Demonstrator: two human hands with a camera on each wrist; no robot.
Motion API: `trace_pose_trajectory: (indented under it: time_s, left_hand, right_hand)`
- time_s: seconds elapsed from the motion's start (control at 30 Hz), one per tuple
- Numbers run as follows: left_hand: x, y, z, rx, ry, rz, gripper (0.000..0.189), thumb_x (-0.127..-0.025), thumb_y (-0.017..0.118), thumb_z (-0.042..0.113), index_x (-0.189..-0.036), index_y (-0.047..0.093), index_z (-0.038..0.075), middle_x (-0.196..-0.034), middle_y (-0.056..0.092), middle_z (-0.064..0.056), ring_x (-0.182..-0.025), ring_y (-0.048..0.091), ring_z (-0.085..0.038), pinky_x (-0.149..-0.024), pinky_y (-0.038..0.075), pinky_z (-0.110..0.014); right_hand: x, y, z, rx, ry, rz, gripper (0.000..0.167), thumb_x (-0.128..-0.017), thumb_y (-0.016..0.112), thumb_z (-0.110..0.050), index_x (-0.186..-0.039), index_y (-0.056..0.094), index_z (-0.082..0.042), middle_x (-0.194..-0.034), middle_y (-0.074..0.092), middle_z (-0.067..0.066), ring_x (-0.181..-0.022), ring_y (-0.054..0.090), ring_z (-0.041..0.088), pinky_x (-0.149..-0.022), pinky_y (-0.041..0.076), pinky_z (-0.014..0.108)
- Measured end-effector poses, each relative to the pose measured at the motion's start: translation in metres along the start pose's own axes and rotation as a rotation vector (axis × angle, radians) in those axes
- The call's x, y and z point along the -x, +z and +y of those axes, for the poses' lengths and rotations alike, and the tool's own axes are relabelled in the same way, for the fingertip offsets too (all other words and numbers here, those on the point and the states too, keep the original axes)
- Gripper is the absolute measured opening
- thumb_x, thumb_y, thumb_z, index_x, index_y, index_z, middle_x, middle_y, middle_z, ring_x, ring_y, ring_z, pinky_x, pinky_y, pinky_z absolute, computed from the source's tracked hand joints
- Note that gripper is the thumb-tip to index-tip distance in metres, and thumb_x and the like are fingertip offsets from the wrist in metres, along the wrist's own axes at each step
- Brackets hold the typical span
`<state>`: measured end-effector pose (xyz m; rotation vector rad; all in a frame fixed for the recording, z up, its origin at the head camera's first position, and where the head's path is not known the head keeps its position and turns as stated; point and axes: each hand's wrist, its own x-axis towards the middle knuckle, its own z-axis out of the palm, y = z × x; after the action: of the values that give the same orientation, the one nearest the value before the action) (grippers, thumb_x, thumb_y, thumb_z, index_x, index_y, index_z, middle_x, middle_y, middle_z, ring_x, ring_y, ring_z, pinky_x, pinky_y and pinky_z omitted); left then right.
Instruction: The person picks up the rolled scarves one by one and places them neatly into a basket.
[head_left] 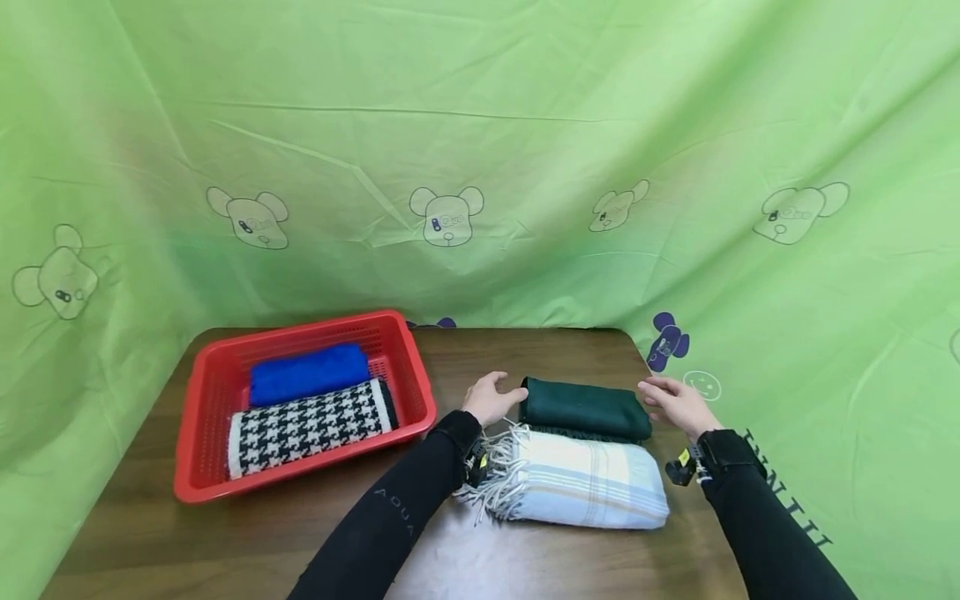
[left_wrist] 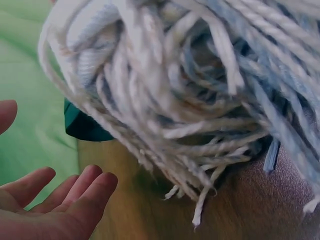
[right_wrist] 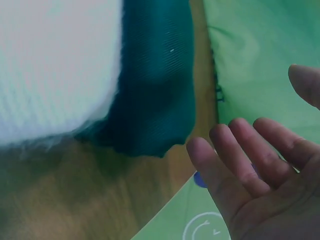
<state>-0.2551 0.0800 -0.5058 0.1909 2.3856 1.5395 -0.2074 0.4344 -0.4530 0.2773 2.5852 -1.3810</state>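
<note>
A dark green folded cloth (head_left: pixel 585 408) lies on the table between my two hands. My left hand (head_left: pixel 491 400) is at its left end, thumb and fingers spread apart around nothing. Off its right end, my right hand (head_left: pixel 675 404) hovers with fingers loosely extended, as the right wrist view also shows (right_wrist: pixel 260 175). In front of the green cloth lies a folded white and pale blue scarf (head_left: pixel 592 483), its twisted fringe (left_wrist: pixel 165 100) trailing left beneath my left wrist. Neither hand holds anything.
On the left stands a red plastic basket (head_left: pixel 183 450). It holds a rolled blue cloth (head_left: pixel 309 375) and a black-and-white houndstooth scarf (head_left: pixel 307 427). A green printed curtain (head_left: pixel 525 150) hangs behind and beside the wooden table (head_left: pixel 150 546).
</note>
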Motion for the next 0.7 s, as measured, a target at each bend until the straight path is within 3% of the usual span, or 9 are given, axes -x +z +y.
trace_pose_trajectory:
  time_s: [0.1,0.37,0.7]
  left_hand:
    - [0.001,0.001,0.0,-0.013,-0.002,-0.019,0.067,-0.102,0.07,0.039,-0.156,0.052,0.004,-0.151,0.058,-0.023,-0.14,0.053,-0.042,-0.113,0.047,-0.054]
    - [0.006,0.002,0.008,0.007,0.028,-0.076,0.066,-0.106,0.068,0.033,-0.16,0.045,0.003,-0.157,0.052,-0.024,-0.145,0.047,-0.043,-0.117,0.043,-0.055]
    - [-0.02,0.02,-0.004,-0.032,0.02,-0.045,0.069,-0.099,0.078,0.031,-0.157,0.051,0.005,-0.154,0.056,-0.021,-0.144,0.05,-0.042,-0.117,0.044,-0.054]
  right_hand:
    - [0.001,0.003,0.003,0.026,0.013,0.011,0.074,-0.114,0.049,-0.042,-0.159,0.031,0.014,-0.156,0.042,0.04,-0.142,0.047,0.051,-0.096,0.06,0.032]
    - [0.0,0.01,0.013,0.002,0.04,0.024,0.075,-0.114,0.05,-0.04,-0.16,0.028,0.015,-0.158,0.039,0.041,-0.145,0.042,0.054,-0.114,0.047,0.058]
    - [-0.006,0.013,0.026,-0.003,0.097,0.028,0.077,-0.114,0.051,-0.041,-0.16,0.026,0.015,-0.162,0.031,0.04,-0.147,0.038,0.055,-0.116,0.043,0.064]
